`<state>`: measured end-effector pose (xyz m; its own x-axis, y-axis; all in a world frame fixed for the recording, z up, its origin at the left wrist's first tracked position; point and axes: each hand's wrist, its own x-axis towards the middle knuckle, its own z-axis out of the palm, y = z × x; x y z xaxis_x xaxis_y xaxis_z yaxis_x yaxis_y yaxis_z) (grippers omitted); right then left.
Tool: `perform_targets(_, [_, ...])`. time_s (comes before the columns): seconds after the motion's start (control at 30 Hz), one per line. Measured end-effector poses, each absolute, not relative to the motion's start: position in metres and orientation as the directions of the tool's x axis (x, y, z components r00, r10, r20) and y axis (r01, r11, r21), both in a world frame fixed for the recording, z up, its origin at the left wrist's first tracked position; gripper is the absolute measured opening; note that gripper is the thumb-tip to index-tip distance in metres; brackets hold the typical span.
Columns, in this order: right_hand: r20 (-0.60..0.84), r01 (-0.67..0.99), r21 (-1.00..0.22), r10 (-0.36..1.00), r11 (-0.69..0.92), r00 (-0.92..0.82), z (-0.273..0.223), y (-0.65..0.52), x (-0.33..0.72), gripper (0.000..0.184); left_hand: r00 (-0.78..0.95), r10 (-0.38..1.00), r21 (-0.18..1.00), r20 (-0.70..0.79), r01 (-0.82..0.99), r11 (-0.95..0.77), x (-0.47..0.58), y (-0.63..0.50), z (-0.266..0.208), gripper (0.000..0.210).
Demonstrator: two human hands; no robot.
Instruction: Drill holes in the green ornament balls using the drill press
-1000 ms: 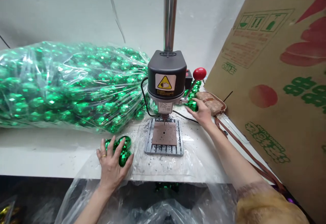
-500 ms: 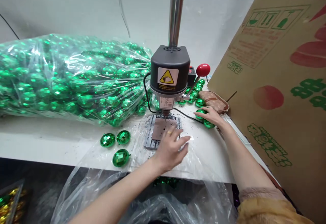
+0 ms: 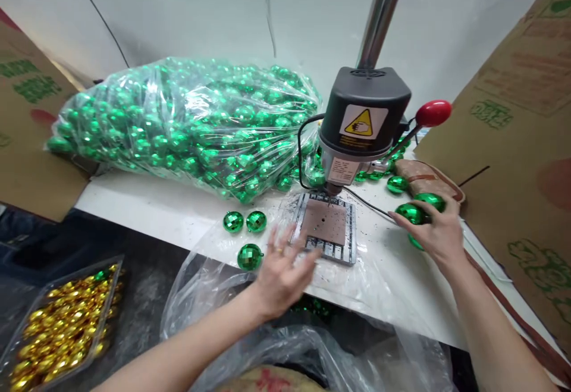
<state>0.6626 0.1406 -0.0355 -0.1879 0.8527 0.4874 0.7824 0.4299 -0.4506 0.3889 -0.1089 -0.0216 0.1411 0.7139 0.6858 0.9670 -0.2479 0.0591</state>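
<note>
My right hand (image 3: 441, 234) has its fingers around shiny green faceted ball ornaments (image 3: 409, 213) to the right of the drill press; two show at the fingers and another sits partly hidden below them. My left hand (image 3: 283, 273) is open, its fingers spread and slightly blurred, at the front left corner of the drill press base (image 3: 350, 252). A brown plate (image 3: 332, 231) with a small hole lies on that base, under the black drill head (image 3: 366, 112). Left of my left hand, a green ball (image 3: 250, 257) lies with two others (image 3: 256, 221) behind it.
A large clear bag of green balls (image 3: 200, 130) fills the table's back left. Cardboard boxes (image 3: 40, 124) stand at both sides. A red-knobbed lever (image 3: 432, 113) juts from the drill. A pinkish-brown pouch (image 3: 423, 181) lies behind my right hand. Gold balls (image 3: 62, 326) fill a tray below left.
The view has swung left, bringing the gold balls more into sight. My right hand has closed on green balls. My left hand has drawn back left from over the plate.
</note>
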Motion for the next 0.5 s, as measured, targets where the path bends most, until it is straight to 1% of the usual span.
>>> perform_targets(0.07, [0.575,0.791,-0.425,0.806,0.440,-0.139,-0.025,0.104,0.653,0.059,-0.013,0.801,0.092,0.598,0.994,-0.052,0.349,-0.133,-0.029,0.042])
perform_targets(0.13, [0.663,0.721,-0.408,0.725,0.560,-0.188,-0.016,0.065,0.630,0.051,-0.127,0.844,0.121,0.521,0.990,0.074,0.321,-0.149,-0.039,0.048])
perform_targets(0.17, [0.680,0.640,-0.420,0.690,0.643,-0.248,-0.012,0.045,0.614,0.048,-0.161,0.857,0.137,0.489,0.985,0.107,0.311,-0.154,-0.043,0.052])
perform_targets(0.23, [0.655,0.417,-0.487,0.637,0.768,-0.407,-0.006,0.011,0.574,0.047,-0.196,0.873,0.183,0.446,0.975,0.125,0.301,-0.160,-0.052,0.064])
perform_targets(0.3, [0.608,0.207,-0.567,0.574,0.798,-0.548,-0.004,-0.012,0.528,0.048,-0.210,0.875,0.250,0.435,0.962,0.107,0.298,-0.162,-0.060,0.074])
perform_targets(0.33, [0.579,0.163,-0.606,0.572,0.779,-0.581,-0.004,-0.018,0.505,0.049,-0.223,0.870,0.289,0.440,0.952,0.098,0.298,-0.161,-0.063,0.076])
perform_targets(0.37, [0.535,0.168,-0.645,0.597,0.746,-0.598,-0.005,-0.021,0.483,0.048,-0.240,0.862,0.326,0.447,0.941,0.092,0.298,-0.159,-0.065,0.076])
perform_targets(0.4, [0.481,0.208,-0.670,0.631,0.712,-0.608,-0.007,-0.020,0.463,0.049,-0.263,0.850,0.359,0.456,0.929,0.094,0.297,-0.156,-0.067,0.073])
perform_targets(0.5, [0.441,0.281,-0.663,0.665,0.694,-0.603,-0.018,-0.006,0.414,0.052,-0.350,0.815,0.411,0.463,0.899,0.152,0.293,-0.144,-0.069,0.067])
